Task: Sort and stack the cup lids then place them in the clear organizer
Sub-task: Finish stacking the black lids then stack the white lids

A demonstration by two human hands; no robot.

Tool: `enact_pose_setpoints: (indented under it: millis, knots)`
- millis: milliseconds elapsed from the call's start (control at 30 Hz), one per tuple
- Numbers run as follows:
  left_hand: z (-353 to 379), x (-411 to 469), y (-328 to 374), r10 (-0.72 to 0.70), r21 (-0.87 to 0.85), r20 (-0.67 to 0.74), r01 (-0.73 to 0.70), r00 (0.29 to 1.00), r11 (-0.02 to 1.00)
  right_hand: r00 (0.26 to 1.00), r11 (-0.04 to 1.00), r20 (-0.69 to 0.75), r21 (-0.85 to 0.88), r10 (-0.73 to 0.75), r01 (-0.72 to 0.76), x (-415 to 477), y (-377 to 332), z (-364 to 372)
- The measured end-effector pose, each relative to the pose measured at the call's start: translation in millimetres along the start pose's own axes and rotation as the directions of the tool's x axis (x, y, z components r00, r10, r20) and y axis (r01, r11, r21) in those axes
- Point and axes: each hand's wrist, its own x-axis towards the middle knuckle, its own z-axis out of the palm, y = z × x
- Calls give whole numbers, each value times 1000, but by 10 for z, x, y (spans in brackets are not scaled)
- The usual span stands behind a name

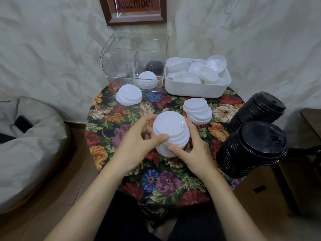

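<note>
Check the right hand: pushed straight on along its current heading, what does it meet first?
The right hand grips the white lid stack; carrying that on forward-left, it would likely meet the clear organizer at its front wall first. Depth is unclear.

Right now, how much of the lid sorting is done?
Done: one white lid stack already sits in the clear organizer, with something dark behind it. In hand: the left hand and right hand hold a second white stack. Left: the small stack by the organizer, the small stack by the white bin, the near black stack, the far black stack, and loose lids in the bin.
</note>
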Motion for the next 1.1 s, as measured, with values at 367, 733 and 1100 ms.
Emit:
enact_pose_setpoints:
  millis: [367, 733, 1100]
  knots:
    - [42, -42, 46, 21, 261, -31, -13, 999, 965, 1000, 1000, 6, -11, -18, 18, -10, -2, -9]
    - [-48, 38, -193, 47, 155, 138, -68, 989, 986, 999, 998, -6, -49, -36, 35, 15, 35, -4]
    - [-70, 70, -243, 63, 154, 148, -86, 987, 984, 994, 992, -76, -103, -79, 71, 98, 47, 67]
